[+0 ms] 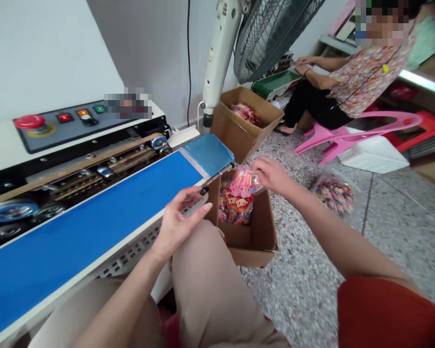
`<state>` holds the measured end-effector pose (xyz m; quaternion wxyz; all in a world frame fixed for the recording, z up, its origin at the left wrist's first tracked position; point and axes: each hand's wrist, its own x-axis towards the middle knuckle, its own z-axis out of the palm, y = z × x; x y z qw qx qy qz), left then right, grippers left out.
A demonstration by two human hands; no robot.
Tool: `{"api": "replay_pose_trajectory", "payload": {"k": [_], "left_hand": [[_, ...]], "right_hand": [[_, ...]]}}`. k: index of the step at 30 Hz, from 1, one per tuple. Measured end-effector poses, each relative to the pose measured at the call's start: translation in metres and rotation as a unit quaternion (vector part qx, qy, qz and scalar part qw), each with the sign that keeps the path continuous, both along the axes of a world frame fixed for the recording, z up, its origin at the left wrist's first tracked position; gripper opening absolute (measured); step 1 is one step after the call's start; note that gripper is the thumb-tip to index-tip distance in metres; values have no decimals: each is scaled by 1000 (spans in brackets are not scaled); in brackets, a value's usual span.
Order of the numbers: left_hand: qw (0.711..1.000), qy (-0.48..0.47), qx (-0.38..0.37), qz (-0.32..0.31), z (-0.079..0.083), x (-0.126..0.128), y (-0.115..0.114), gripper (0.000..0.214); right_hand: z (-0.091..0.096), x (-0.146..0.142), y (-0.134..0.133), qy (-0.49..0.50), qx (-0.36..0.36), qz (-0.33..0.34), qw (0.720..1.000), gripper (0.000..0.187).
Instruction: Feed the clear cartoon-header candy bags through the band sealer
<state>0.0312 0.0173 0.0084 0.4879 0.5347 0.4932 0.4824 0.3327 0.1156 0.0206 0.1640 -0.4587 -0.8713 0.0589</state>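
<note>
My right hand (273, 175) pinches the top right of a clear plastic packet (244, 181) with pink and orange sticks inside. The packet hangs at the mouth of a cardboard box (253, 256), over several colourful packets with cartoon figures (235, 210). Above my knee, beside the front edge of the blue conveyor belt (130, 208), is my left hand (183, 215). Its thumb and fingers are spread apart with nothing between them, close to a small black knob (204, 191) on the belt frame.
A sealing machine's control panel (83, 121) with a red stop button runs behind the belt. A fan (264, 38) stands at the belt's end. Behind are another cardboard box (235, 125) and a seated co-worker (369, 82). A bag of packets (335, 195) lies on the floor.
</note>
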Motion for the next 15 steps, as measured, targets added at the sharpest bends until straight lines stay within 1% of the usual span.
{"api": "replay_pose_trajectory", "payload": {"k": [2, 4, 6, 7, 9, 11, 13, 15], "left_hand": [[999, -40, 24, -24, 0, 8, 2, 66], [995, -88, 21, -37, 3, 12, 4, 84], [989, -137, -2, -52, 8, 10, 4, 91], [985, -161, -23, -59, 11, 7, 3, 89], [972, -210, -77, -74, 15, -1, -1, 78], [955, -259, -129, -70, 14, -9, -5, 63], [939, -301, -161, -40, 11, -16, -9, 51], [928, -333, -170, -2, 7, -24, -10, 45]], "right_hand": [[42, -26, -13, 24, -3, 40, 999, 14], [76, -59, -23, 43, -17, 90, 995, 15], [98, -94, -26, 59, -32, 142, 988, 17], [105, -111, -25, 63, -39, 164, 984, 18], [109, -144, -20, 62, -53, 201, 976, 19], [106, -173, -11, 55, -72, 225, 970, 20], [100, -195, -4, 66, -93, 233, 966, 20], [95, -209, -1, 118, -107, 213, 964, 17]]}}
